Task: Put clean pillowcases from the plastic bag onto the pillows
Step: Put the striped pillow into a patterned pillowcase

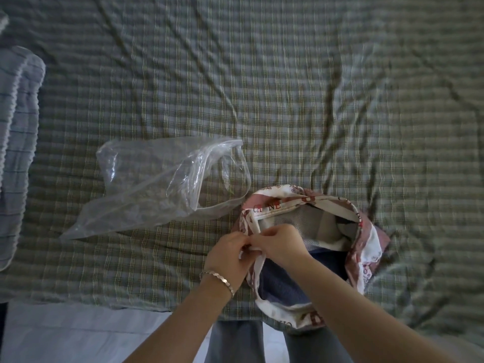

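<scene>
Head view: your left hand (230, 251) and right hand (279, 242) pinch the pillowcase (365, 239) hem with curled fingers (263, 235); the bag (162, 179) lies just left.

Reaches forward with both bare forearms. Pinches the pillowcase (264, 205) hem with left hand (229, 248) and right hand (279, 242), both curled, nearly touching.

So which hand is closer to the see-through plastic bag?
Left. The left hand pinches the pillowcase edge beside the plastic bag; the right hand pinches it farther away.
</scene>
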{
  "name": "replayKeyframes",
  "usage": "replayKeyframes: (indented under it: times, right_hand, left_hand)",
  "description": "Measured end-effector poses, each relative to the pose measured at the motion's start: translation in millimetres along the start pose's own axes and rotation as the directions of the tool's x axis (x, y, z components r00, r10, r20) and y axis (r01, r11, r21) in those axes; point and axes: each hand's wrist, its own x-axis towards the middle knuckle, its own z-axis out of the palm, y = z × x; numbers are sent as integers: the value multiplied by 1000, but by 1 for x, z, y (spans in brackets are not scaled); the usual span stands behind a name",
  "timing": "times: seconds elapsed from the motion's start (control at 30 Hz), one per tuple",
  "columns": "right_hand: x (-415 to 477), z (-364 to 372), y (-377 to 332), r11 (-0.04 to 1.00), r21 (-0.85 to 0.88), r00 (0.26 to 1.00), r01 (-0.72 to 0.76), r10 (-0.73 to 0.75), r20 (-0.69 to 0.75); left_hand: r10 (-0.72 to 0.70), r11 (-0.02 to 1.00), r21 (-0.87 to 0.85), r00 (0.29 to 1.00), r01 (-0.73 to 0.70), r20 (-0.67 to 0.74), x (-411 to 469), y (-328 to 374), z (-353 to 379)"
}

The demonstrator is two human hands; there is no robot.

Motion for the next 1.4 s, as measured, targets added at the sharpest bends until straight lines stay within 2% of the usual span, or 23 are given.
replayKeyframes:
  times: [0.07,0.13,0.23,0.33,0.43,0.5,0.6,0.73,0.8,0.87,0.93,1.0,1.07,1.13,1.23,1.3,1.4]
  right_hand:
    - [0,3,0,997,-61,998,41,-44,-54]
    - [3,4,-1,993,-19,990,117,-118,-70]
    - [5,-2,-3,988,73,990,138,-139,6]
    - [12,-6,0,971,237,1000,-12,5,30]
    - [16,-4,7,807,530,965,-261,207,160]
    - [17,0,10,715,617,944,-330,240,227]
    - [18,5,12,659,664,935,-353,237,262]
    - [15,4,10,736,633,967,-239,118,227]
    - [9,3,5,821,548,973,-158,34,228]
    - [1,3,-7,928,370,978,-45,-34,206]
    - [-1,6,-17,965,263,987,22,-64,151]
    - [5,10,-22,974,225,992,4,-31,118]
    - [11,15,-20,955,281,989,-90,52,140]
    - [14,20,-15,896,382,967,-228,162,198]
    - [15,29,-9,737,559,920,-381,242,308]
    - [13,37,-10,612,635,877,-472,253,408]
    - [6,42,-12,403,723,826,-561,225,516]
  left_hand:
    - [9,999,43,1000,-9,-2,-1,3,-2]
    - [3,1000,20,1000,-3,2,1,5,-6]
    - [-79,984,-154,995,88,61,3,4,-11]
    - [-91,958,-265,994,106,67,6,-2,-17]
    - [-49,962,-263,994,75,101,14,-7,-27]
    - [-26,970,-236,991,56,130,17,-8,-34]
    - [-30,972,-229,994,54,105,17,-10,-38]
    - [-50,974,-212,989,80,142,12,-7,-39]
    - [-23,995,-96,982,42,190,9,-7,-42]
    - [32,997,55,979,-44,200,7,-9,-45]
    - [106,975,172,978,-137,178,7,-11,-46]
    - [238,919,286,961,-270,144,10,-17,-50]
    - [372,849,359,921,-389,119,13,-27,-53]
    - [398,830,371,908,-417,132,14,-34,-56]
    - [342,868,323,926,-377,161,10,-43,-55]
    - [262,927,244,958,-284,118,7,-44,-57]
    - [55,996,67,994,-61,96,2,-40,-59]
